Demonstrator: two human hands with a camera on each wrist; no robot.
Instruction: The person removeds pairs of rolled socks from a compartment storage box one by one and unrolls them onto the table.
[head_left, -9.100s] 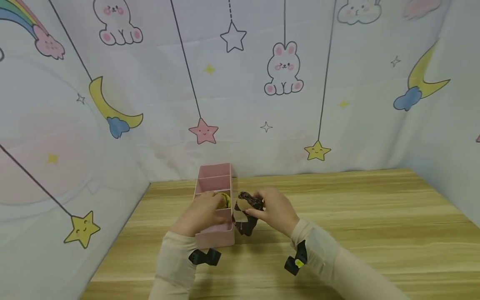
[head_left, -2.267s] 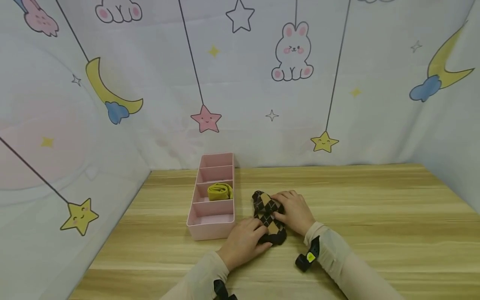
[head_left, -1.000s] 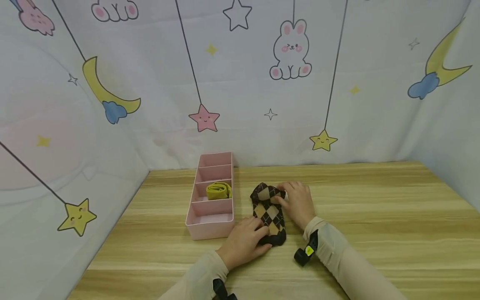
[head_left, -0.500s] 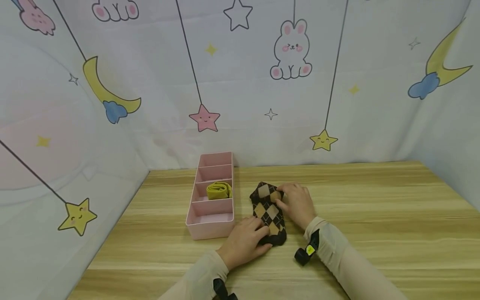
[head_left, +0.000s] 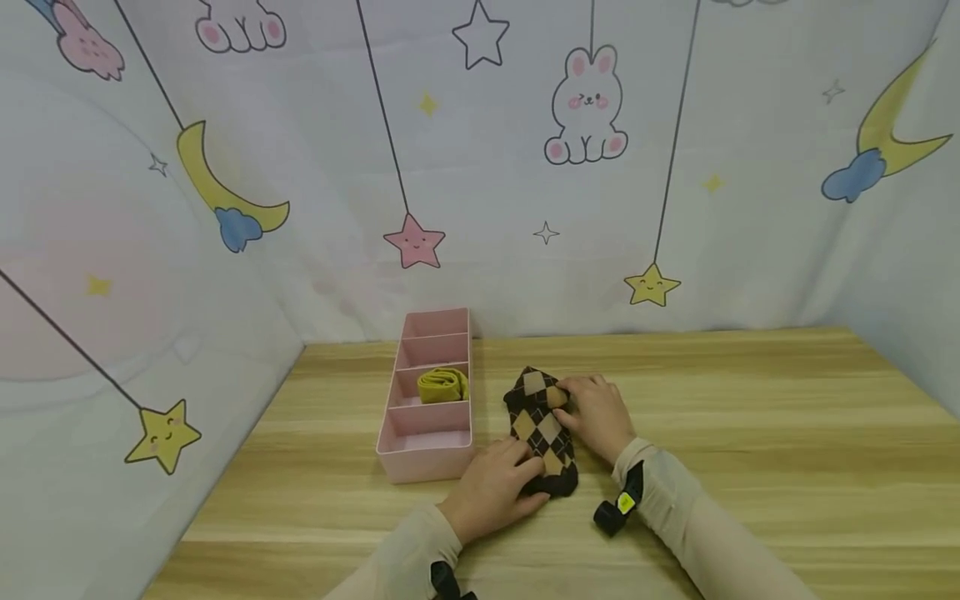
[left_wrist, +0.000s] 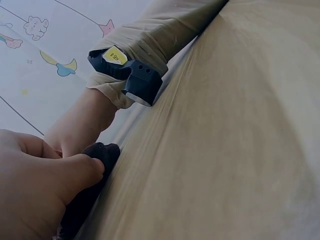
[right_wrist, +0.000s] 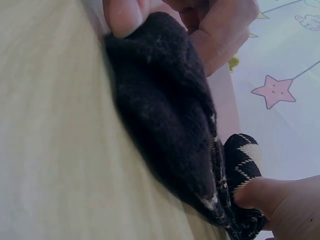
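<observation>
Your argyle sock (head_left: 544, 429) is lying on the table (head_left: 712, 417), well in from its left and right edges, with the plain dark end facing you and the patterned end pointing toward the back edge. Your left hand (head_left: 495, 487) is holding the dark end, thumb at its border and fingers covering part of the diamonds. Your right hand (head_left: 600, 417) is pinching the sock's right side, nearer the back edge, between thumb and fingers.

The pink box (head_left: 426, 467) is standing to the left of the sock, reaching from near the table's back left corner toward you. Its near right corner is sitting just beside your left hand, crowding that side; whether they are touching is hard to tell. A rolled yellow-green cloth (head_left: 442, 386) is resting in the second compartment from the near end, by the right wall.

A black wrist camera (head_left: 611, 517) is sitting under your right sleeve (head_left: 660, 492), low over the table. Behind the back edge, a white curtain (head_left: 510, 283) is hanging, showing printed stars, moons and a rabbit.
</observation>
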